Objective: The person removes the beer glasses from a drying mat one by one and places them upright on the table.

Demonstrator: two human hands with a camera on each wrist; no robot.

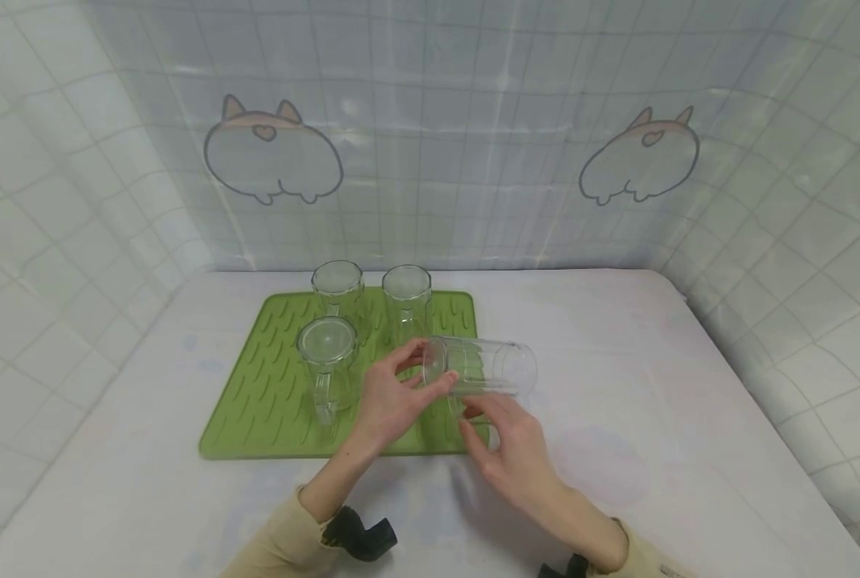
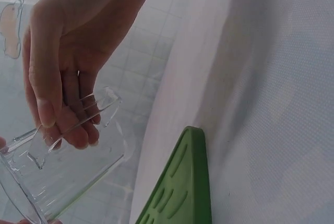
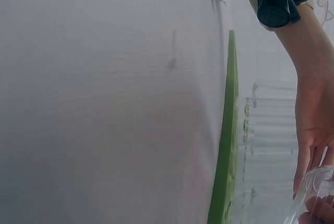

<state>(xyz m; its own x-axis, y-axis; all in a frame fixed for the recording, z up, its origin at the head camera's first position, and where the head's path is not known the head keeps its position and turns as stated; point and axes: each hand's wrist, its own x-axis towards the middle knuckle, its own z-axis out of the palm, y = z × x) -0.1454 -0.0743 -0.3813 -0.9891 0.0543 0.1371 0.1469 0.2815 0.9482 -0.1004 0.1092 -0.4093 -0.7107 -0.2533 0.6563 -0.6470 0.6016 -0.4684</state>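
Observation:
A clear glass mug (image 1: pixel 498 365) is held on its side above the right part of a green drying mat (image 1: pixel 256 409). My left hand (image 1: pixel 393 397) grips its left end, the thumb across the near side and the fingers behind. At the mug's handle (image 2: pixel 107 101), which points toward me, my right hand (image 1: pixel 512 449) has its thumb and curled fingers on either side. Part of the right hand's grip is hidden behind the glass. Close by my left hand, another glass mug (image 1: pixel 328 341) stands on the mat with its handle toward me.
Two more glass mugs, one at the back left (image 1: pixel 337 281) and one at the back middle (image 1: pixel 406 285), stand on the mat. The mat lies on a white-covered table (image 1: pixel 617 361). Tile-patterned sheeting (image 1: pixel 458 160) rises behind and at both sides.

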